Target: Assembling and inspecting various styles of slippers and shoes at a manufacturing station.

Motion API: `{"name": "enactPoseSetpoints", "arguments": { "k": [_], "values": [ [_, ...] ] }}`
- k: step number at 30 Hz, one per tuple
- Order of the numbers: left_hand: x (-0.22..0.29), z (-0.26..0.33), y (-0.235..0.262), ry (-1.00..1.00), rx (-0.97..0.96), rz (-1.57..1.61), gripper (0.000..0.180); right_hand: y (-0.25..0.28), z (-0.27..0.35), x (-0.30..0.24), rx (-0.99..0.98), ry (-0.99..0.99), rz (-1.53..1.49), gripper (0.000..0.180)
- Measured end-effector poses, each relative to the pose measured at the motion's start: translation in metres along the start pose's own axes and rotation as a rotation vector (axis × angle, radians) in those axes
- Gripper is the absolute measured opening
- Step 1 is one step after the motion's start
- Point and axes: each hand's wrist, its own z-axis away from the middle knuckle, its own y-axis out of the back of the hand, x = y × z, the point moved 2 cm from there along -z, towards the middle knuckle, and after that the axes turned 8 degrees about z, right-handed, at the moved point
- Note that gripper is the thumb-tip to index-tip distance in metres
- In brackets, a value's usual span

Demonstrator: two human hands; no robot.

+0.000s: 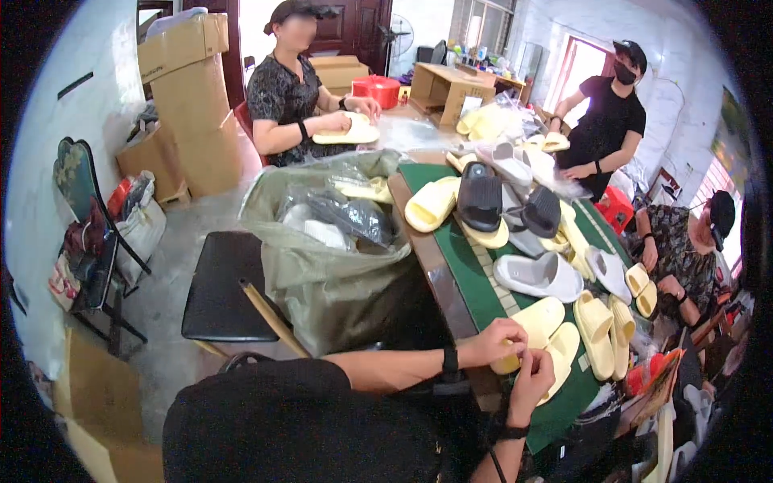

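Observation:
My left hand and my right hand meet at the table's near edge, fingers pinched together. Whatever is between the fingertips is too small to make out. Just beyond them lies a pair of pale yellow slide slippers, partly covered by my hands. Another yellow pair rests to the right of it. A light grey slipper lies farther up the green mat. Beyond that, a black slipper sits beside a yellow slipper.
A large bag holding wrapped slippers stands left of the table, beside a black-seated stool. Across the table, one person handles a yellow slipper. Two others are at the right side. Cardboard boxes are stacked at the far left.

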Motion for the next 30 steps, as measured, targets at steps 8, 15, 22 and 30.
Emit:
{"name": "enactPoseSetpoints", "arguments": {
  "k": [8,15,22,30],
  "values": [
    [-0.003,0.002,0.005,0.057,0.023,0.062,0.014,-0.003,-0.001,-0.010,-0.024,0.041,0.017,0.006],
    [-0.007,0.007,0.002,0.327,0.038,0.469,0.018,0.000,-0.004,-0.014,0.015,0.076,0.047,0.003],
    [-0.005,0.006,0.001,0.288,-0.010,0.450,0.015,-0.001,-0.001,-0.004,0.007,0.044,0.072,0.005],
    [-0.004,0.006,0.001,0.239,0.054,0.341,0.014,0.001,0.001,-0.010,-0.008,0.022,0.091,0.005]
  ]
}}
